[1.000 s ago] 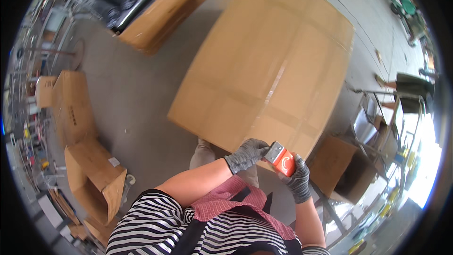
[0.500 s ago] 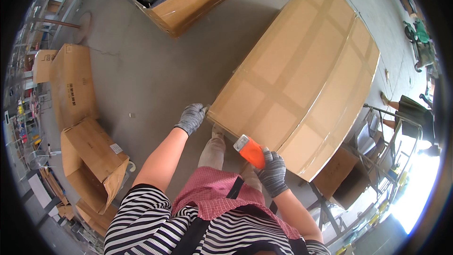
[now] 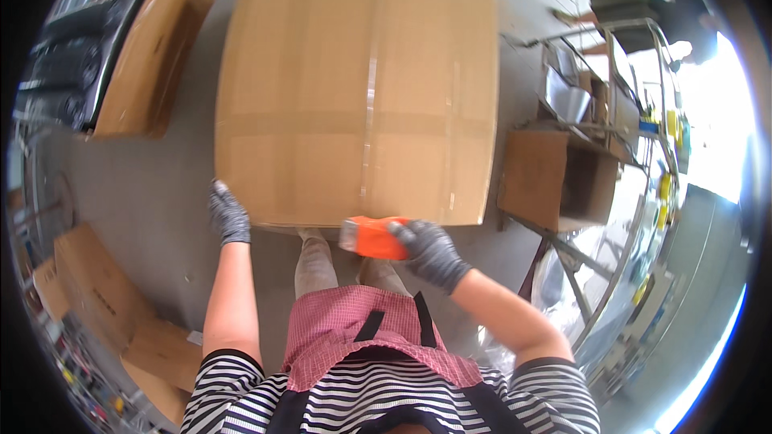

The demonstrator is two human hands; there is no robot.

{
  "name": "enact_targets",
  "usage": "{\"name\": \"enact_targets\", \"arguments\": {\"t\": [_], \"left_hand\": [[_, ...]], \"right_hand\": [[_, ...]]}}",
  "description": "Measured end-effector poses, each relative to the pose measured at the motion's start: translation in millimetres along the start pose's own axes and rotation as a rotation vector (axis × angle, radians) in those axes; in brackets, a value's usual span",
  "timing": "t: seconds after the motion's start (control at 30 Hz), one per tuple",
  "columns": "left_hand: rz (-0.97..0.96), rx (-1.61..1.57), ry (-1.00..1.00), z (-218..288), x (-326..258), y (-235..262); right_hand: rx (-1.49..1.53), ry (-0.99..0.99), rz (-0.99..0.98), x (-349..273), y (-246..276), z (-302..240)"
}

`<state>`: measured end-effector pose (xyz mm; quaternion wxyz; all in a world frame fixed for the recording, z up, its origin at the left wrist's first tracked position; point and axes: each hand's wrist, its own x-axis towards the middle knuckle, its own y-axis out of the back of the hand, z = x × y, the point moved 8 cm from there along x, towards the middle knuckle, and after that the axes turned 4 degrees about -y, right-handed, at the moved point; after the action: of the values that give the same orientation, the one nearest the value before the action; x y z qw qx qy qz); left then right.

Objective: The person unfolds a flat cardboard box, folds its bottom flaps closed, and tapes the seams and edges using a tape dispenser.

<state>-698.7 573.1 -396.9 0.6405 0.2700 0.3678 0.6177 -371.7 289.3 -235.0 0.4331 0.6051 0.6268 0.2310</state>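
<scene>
A large taped cardboard box (image 3: 322,72) lies in front of me, its near edge close to my legs. My left hand (image 3: 231,215), in a grey glove, is at the box's near left corner. Its fingers are stretched along the left side; the palm is partly hidden. My right hand (image 3: 434,255), also gloved in grey, is closed round an orange block-shaped tool (image 3: 379,239) with a silvery end. The tool points left, level with the box's near edge. Motion blur obscures its details, and its exact kind is unclear.
At the far left, a carton (image 3: 149,56) holds black rolls. Brown cartons (image 3: 100,289) lie at the lower left. To the right, an open box (image 3: 539,177) sits by a metal-framed cart (image 3: 611,28). Another person (image 3: 643,20) is beyond the cart.
The large box now lies straight ahead instead of slanting to the right. My left hand has moved from a bent-finger grip to its left side. The orange tool has shifted left in my right hand.
</scene>
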Motion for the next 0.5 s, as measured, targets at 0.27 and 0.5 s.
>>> {"name": "enact_targets", "arguments": {"t": [0.27,0.5], "left_hand": [[0.096,0.01,0.092,-0.3,17.7,-9.7],[-0.394,1.597,-0.09,-21.6,-2.7,-26.5]], "right_hand": [[-0.399,-0.386,-0.066,-202.5,96.0,249.6],[-0.29,-0.507,-0.309,-129.3,40.4,283.9]]}}
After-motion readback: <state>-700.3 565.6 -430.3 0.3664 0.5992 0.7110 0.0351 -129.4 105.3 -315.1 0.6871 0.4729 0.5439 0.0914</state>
